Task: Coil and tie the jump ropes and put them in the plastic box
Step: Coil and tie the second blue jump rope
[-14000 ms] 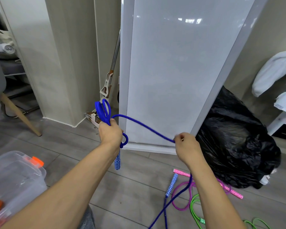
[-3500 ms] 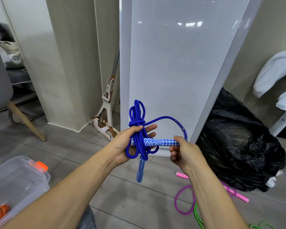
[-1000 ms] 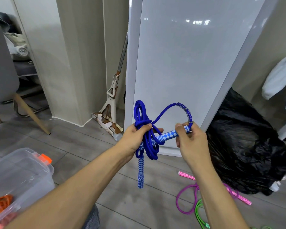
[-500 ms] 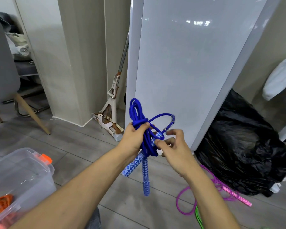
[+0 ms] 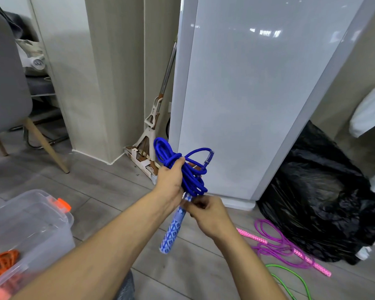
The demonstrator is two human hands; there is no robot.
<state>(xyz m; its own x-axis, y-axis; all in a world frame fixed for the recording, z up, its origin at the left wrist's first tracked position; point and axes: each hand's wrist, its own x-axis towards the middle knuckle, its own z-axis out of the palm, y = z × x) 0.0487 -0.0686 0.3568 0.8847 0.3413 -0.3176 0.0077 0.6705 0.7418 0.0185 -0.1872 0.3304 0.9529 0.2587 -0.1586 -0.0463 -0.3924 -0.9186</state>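
— Right hand [image 5: 206,215] has dropped since half a second ago: it was up at the loose loop beside the coil, and now it sits under the coil, at the top of the handle [image 5: 173,230].
— Holding what?
— Its fingers are curled in on the blue rope [image 5: 191,176] just where the cord meets the handle. That spot is blurred, so the exact grip is hard to read. The left hand [image 5: 169,180] grips the coiled bundle round its middle, with loops standing up above the fist.
— So the rope is off the floor?
— Yes, it is held in the air in front of a white panel [image 5: 247,105]. One patterned handle hangs down and to the left.
— And the box?
— The box [image 5: 30,224] stands on the floor [image 5: 95,180] at lower left, well apart from the hands. It is clear plastic with an orange latch [image 5: 62,204]. Through its wall an orange rope [image 5: 0,260] shows, bunched low inside. Whether a lid is on, I cannot tell.
— Any other container?
— A black bag [image 5: 323,191] slumps at the panel's right side, and its contents are hidden.
— Other ropes?
— A pink rope [image 5: 312,262] lies loose on the floor just beside the bag. A green rope [image 5: 287,268] lies near it, cut off by the frame's edge.
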